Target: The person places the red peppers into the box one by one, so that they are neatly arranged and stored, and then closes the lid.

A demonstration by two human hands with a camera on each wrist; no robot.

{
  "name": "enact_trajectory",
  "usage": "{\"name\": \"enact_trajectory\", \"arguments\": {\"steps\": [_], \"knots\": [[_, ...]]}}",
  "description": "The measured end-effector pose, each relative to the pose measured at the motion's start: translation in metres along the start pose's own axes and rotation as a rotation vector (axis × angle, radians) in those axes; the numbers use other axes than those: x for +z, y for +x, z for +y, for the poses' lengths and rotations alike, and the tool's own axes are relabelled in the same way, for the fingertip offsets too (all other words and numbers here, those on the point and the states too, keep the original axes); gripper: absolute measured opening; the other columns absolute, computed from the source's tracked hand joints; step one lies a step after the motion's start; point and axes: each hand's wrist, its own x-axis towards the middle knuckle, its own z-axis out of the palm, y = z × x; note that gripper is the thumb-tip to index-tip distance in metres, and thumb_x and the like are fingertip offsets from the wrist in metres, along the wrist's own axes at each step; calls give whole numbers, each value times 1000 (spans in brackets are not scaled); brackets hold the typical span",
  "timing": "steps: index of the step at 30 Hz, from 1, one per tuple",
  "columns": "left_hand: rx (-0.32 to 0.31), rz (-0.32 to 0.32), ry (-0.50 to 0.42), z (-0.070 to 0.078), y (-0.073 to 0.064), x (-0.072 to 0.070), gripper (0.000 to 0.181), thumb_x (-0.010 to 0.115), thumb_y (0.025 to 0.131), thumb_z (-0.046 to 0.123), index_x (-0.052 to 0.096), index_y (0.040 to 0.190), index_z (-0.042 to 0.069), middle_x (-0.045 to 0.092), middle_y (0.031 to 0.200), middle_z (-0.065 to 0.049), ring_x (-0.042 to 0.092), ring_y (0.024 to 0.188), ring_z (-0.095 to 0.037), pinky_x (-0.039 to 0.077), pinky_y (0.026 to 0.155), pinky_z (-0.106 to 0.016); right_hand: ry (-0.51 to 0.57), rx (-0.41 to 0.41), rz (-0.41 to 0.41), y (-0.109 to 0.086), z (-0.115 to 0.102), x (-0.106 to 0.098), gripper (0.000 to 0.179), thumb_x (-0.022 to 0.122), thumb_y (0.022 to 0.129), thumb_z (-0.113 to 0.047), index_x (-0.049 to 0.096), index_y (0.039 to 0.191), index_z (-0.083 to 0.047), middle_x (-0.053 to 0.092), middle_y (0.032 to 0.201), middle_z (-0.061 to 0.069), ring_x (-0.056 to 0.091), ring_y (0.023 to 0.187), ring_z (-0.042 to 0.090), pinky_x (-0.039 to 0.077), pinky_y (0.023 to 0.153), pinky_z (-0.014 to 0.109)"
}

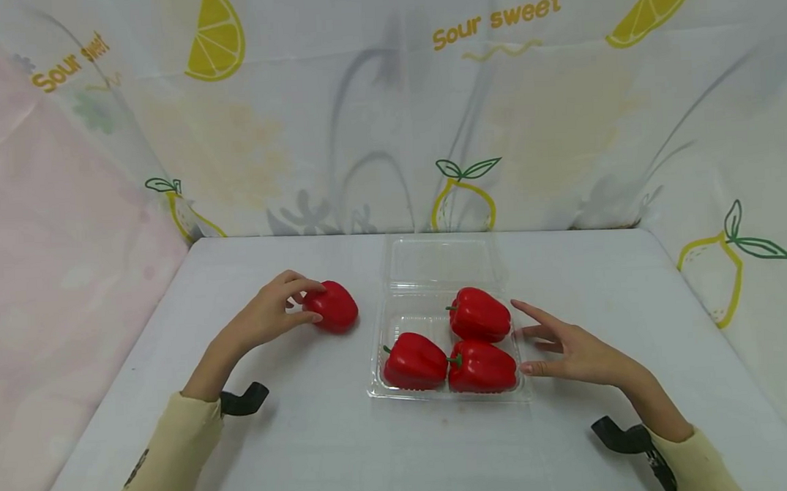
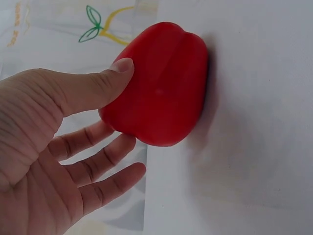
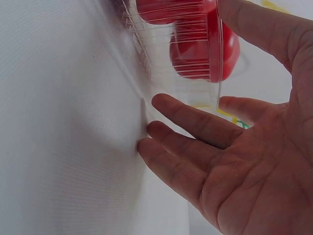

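Note:
To the left of the plastic box, my left hand (image 1: pixel 271 307) pinches a red bell pepper (image 1: pixel 333 308) between thumb and fingers. In the left wrist view the thumb presses on the pepper's (image 2: pixel 161 88) side, and its last finger is off it. The clear hinged box (image 1: pixel 385 400) lies with its lid (image 1: pixel 442 259) folded back, and three more red bell peppers (image 1: pixel 415 362) with green stems sit in it. At the box's right side is my right hand (image 1: pixel 572 351), fingers spread and slightly bent. In the right wrist view its fingertips (image 3: pixel 164 103) are close to the box's ribbed wall (image 3: pixel 188 49).
Everything stands on a white-covered table (image 1: pixel 297 455). A printed cloth (image 1: pixel 336 131) with lemon drawings hangs behind it. Black wrist mounts (image 1: pixel 245 400) sit on both forearms.

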Motion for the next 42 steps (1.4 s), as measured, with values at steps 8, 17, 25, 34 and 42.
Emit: {"name": "enact_trajectory", "arguments": {"steps": [8,17,25,34,42], "knots": [[-10,0,16,2,1,3,59,80,83,11,55,136,6,56,110,-8,57,94,-22,54,79,-43,-4,7,0,0,1,0,94,78,82,-32,22,157,-19,55,136,20,53,124,40,49,93,55],[-21,-16,34,4,1,4,59,80,83,14,56,136,3,55,108,-8,53,97,-23,53,76,-42,-18,17,8,1,3,1,95,78,82,-34,22,157,-18,57,134,17,55,123,38,50,93,53],[-17,-6,66,5,1,3,54,82,81,16,58,127,4,54,125,-14,47,119,-36,49,92,-55,-19,10,5,1,3,1,94,78,83,-33,22,157,-18,57,134,18,55,122,39,50,93,55],[-124,-64,-14,4,1,4,63,80,84,27,48,132,3,57,129,-16,53,121,-38,51,91,-54,-10,3,0,1,1,0,94,78,83,-32,22,157,-18,55,135,20,54,123,40,49,93,56],[-120,-46,-41,4,1,6,60,81,82,27,51,130,6,59,126,-11,57,116,-34,54,86,-49,-28,9,3,2,2,0,96,79,82,-33,22,157,-18,55,135,21,54,122,40,51,91,53]]}}
